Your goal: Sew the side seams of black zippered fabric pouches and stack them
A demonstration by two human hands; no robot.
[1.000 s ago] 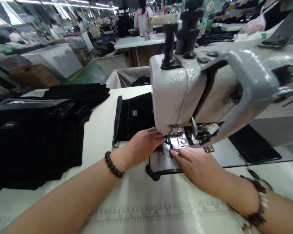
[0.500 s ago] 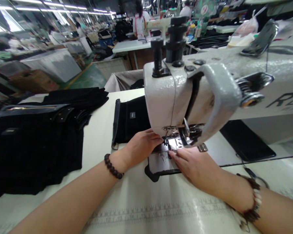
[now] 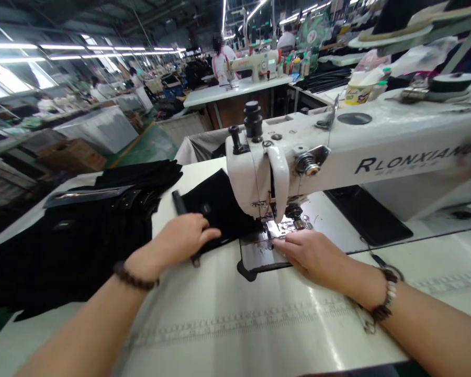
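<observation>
A black fabric piece (image 3: pixel 230 212) with a small label and a darker strip along its left end lies left of the sewing machine (image 3: pixel 249 178). Its right end runs under the machine head by the presser foot. My left hand (image 3: pixel 180 238) is closed on the near left part of this piece, thumb pointing right; the fingertips are partly hidden and slightly blurred. On the metal needle plate (image 3: pixel 255 254), my right hand (image 3: pixel 312 254) rests with its fingers together, index fingertip close to the presser foot. Anything pinched there is too small to make out.
Stacked black fabric pieces (image 3: pixel 102 235) lie at the left. A black phone-like slab (image 3: pixel 369 217) and small thread snips (image 3: pixel 388 267) are right of the needle area. A printed ruler scale (image 3: pixel 235 324) runs along the table's front. Other people work at machines behind.
My left hand has moved left from the presser foot onto the fabric piece, which now lies at a slant. My right hand stays by the needle plate. The camera view has shifted back.
</observation>
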